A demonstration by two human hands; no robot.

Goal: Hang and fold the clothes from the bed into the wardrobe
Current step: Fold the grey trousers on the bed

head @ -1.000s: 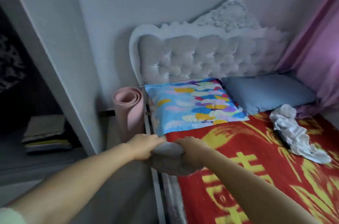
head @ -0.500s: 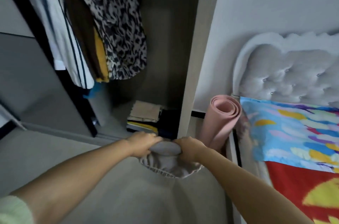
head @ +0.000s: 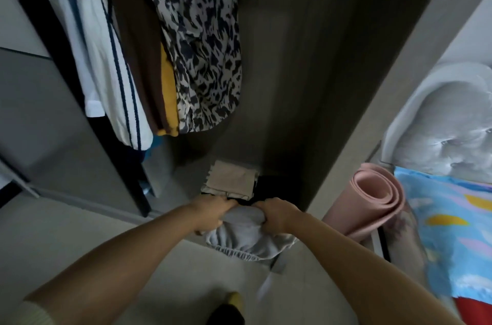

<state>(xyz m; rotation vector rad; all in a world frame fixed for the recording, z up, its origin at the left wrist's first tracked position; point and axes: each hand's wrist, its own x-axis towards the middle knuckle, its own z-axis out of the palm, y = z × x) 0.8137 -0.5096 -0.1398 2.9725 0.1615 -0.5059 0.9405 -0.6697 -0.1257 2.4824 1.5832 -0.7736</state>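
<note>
Both hands squeeze one grey cloth: the left hand (head: 210, 214) pinches its left end, the right hand (head: 277, 215) its right end. The cloth (head: 247, 236) hangs in the air, low in front of the open wardrobe (head: 300, 85), near the folded pile (head: 230, 178). It runs long from left to right, frilly edge down. It looks loose, so it could unfold or knock the pile.

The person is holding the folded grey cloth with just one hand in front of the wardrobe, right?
Not quite: the head view shows both hands on it, the left hand and the right hand each gripping the folded grey cloth in front of the wardrobe.
</note>
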